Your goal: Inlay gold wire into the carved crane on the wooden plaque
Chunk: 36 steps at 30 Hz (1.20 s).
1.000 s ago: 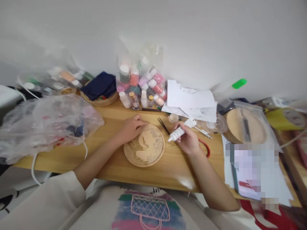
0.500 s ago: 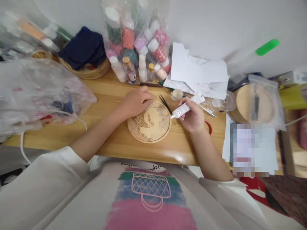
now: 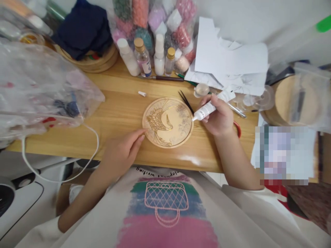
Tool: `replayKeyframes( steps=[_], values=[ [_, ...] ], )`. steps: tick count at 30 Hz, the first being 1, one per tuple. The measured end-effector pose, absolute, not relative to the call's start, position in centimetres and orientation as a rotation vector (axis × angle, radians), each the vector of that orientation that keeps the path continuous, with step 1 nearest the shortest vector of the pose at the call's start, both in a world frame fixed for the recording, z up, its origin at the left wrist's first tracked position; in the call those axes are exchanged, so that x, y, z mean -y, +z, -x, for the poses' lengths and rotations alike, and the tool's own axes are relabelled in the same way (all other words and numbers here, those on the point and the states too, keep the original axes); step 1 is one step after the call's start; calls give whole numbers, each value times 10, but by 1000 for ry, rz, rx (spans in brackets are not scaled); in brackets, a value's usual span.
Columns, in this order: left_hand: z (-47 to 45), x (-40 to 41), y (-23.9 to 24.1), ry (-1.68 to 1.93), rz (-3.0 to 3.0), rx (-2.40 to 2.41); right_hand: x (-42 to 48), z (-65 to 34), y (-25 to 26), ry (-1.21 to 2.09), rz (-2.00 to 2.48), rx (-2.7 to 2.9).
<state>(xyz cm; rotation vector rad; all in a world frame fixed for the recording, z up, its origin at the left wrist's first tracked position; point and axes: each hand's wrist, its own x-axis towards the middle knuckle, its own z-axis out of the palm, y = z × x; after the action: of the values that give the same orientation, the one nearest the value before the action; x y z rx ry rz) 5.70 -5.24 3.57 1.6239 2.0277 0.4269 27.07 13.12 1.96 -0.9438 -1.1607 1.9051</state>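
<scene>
A round wooden board (image 3: 178,136) with gold outlines of a long-necked bird and fainter flowers lies flat on the table. At its lower left rim, the index finger and thumb of my left hand (image 3: 122,150) pinch the edge. My right hand (image 3: 218,117) is wrapped round a white tube (image 3: 207,109), tilted with its narrow nozzle down at the board's right rim. Whether the tip touches the wood I cannot tell. A small white cap (image 3: 142,93) lies above the board. Black tweezers (image 3: 186,101) lie between the board and the tube.
Small bottles (image 3: 142,57) and a bag of coloured jars (image 3: 157,20) stand at the back. White papers (image 3: 230,65) lie back right. A plastic bag (image 3: 46,93) and white cable (image 3: 95,144) occupy the left. Red handles (image 3: 237,129) lie beside my right wrist.
My left hand has moved from the board's upper edge down to its lower left rim, uncovering the bird and the cap. My right hand still holds the tube at the right rim.
</scene>
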Motion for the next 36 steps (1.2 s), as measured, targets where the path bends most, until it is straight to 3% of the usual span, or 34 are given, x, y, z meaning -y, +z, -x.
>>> replayKeyframes(
  steps=[22, 32, 36],
  values=[
    [-82, 67, 13, 613, -1468, -2127, -128, -272, 17, 1939, 830, 1205],
    [-71, 45, 26, 1099, -1053, -1923, -105, -265, 35, 2175, 840, 1132],
    [-60, 21, 45, 1068, -1085, -1724, -90, -253, 36, 2394, 816, 1195]
  ],
)
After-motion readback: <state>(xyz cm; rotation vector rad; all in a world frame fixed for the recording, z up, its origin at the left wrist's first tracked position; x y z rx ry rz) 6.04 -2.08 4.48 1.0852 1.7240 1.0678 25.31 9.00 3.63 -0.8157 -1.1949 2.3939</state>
